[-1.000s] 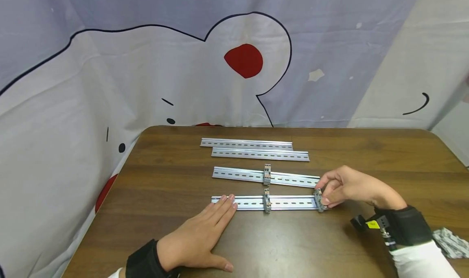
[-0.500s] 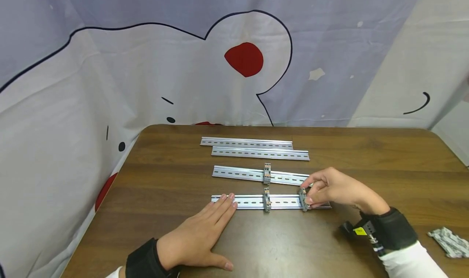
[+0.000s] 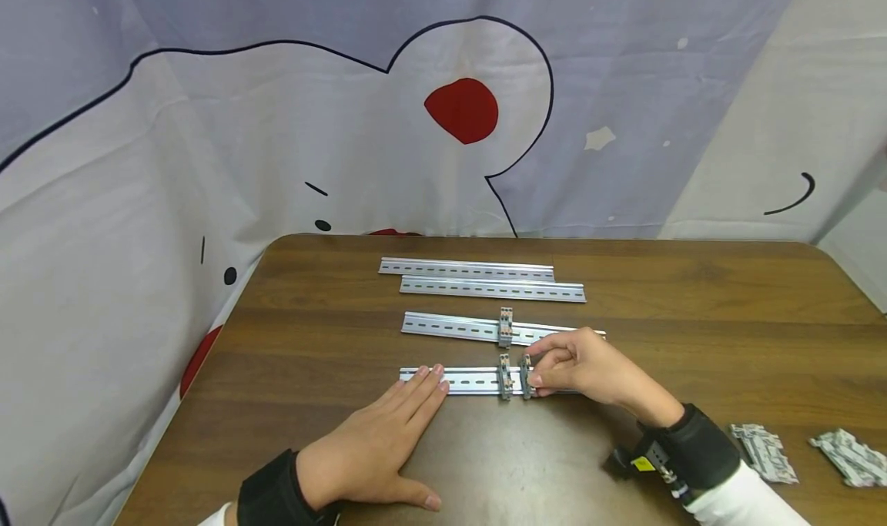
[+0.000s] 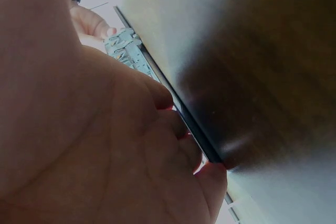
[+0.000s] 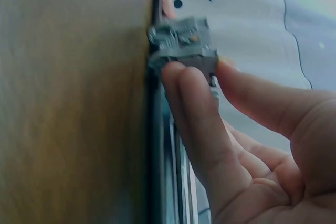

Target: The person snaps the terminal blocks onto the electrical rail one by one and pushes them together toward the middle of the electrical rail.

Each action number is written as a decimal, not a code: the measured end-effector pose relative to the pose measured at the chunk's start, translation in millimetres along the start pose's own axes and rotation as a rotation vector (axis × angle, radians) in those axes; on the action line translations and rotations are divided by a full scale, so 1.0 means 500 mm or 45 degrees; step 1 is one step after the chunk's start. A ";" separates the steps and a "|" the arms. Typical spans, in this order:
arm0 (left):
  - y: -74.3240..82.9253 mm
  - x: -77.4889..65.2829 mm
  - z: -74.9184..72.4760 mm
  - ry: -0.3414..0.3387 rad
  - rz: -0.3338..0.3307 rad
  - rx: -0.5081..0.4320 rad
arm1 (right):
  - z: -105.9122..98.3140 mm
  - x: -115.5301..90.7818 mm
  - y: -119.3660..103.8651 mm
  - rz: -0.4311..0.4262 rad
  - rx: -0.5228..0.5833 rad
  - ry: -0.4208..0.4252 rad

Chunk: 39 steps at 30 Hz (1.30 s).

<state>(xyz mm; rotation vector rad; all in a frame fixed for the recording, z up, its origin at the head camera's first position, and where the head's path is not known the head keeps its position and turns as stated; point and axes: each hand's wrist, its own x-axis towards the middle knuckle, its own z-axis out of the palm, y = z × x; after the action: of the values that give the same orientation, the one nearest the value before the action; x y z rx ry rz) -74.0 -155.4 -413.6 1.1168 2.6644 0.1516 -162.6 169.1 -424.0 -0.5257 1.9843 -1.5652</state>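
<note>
A slotted metal DIN rail lies nearest to me. My left hand rests flat with straight fingers over its left end. One grey terminal block sits across the rail near the middle. Just right of it, my right hand pinches a second grey terminal block between thumb and fingers, also on the rail. In the right wrist view, the held terminal block is close to the other block, but whether they touch is unclear. My right hand hides much of the rail's right part.
Behind lies another DIN rail carrying one grey terminal block. Two bare rails, an upper one and a lower one, lie farther back. Two piles of grey parts, one nearer and one farther right, lie at the right.
My right hand has slid its terminal block leftward along the near rail, from the right end to beside the middle block. The left hand has stayed in place.
</note>
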 end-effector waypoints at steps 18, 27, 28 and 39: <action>0.000 0.000 -0.007 -0.034 -0.014 -0.031 | 0.052 0.012 0.006 -0.133 -0.105 0.110; 0.002 0.001 -0.004 -0.025 -0.002 -0.011 | 0.029 -0.005 -0.010 -0.201 -0.448 0.124; 0.002 0.002 -0.004 -0.026 0.000 -0.011 | 0.020 -0.010 -0.013 -0.218 -0.532 0.132; -0.017 0.002 -0.007 -0.048 -0.016 -0.050 | -0.066 -0.058 -0.033 -0.144 -1.204 0.070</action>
<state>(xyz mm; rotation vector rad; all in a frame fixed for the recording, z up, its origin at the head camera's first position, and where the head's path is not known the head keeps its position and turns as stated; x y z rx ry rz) -81.2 -160.6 -412.2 1.0796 2.6232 0.1778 -161.8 207.4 -397.4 -0.9557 2.7059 -0.5950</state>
